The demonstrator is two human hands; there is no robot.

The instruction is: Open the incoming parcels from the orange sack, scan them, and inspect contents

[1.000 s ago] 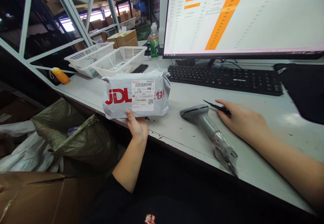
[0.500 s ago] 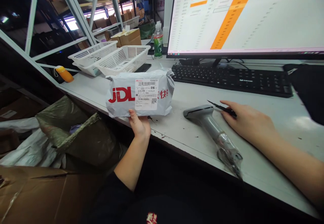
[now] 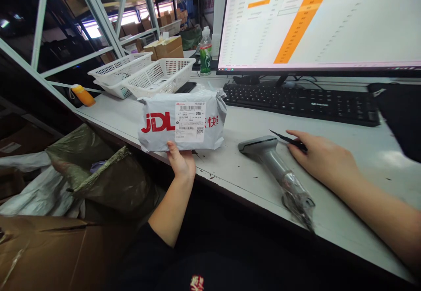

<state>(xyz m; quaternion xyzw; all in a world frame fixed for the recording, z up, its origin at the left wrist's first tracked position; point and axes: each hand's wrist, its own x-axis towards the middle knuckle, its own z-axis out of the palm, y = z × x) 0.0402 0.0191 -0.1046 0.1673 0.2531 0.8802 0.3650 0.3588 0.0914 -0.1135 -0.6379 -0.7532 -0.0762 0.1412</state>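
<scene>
A grey-white plastic mailer parcel point(image 3: 158, 140) with red JDL print faces me, held up at the desk's front edge. My left hand point(image 3: 181, 161) grips it from below, thumb on the front and the other fingers hidden behind. On the parcel's front is a white shipping label point(image 3: 190, 122) with barcodes. My right hand point(image 3: 324, 155) rests on the desk, closed around a slim black pointed tool point(image 3: 289, 140), perhaps a pen or craft knife; its tip points left. Between the hands a grey barcode scanner point(image 3: 271, 153) lies on its side, its handle wrapped in clear plastic.
A black keyboard point(image 3: 302, 102) lies under the large monitor point(image 3: 315, 23). White plastic baskets point(image 3: 161, 74), a cardboard box point(image 3: 167, 47) and a green-labelled bottle point(image 3: 205, 54) stand at the back left. Below left are an open dark green sack point(image 3: 115, 177) and a cardboard carton point(image 3: 42, 251).
</scene>
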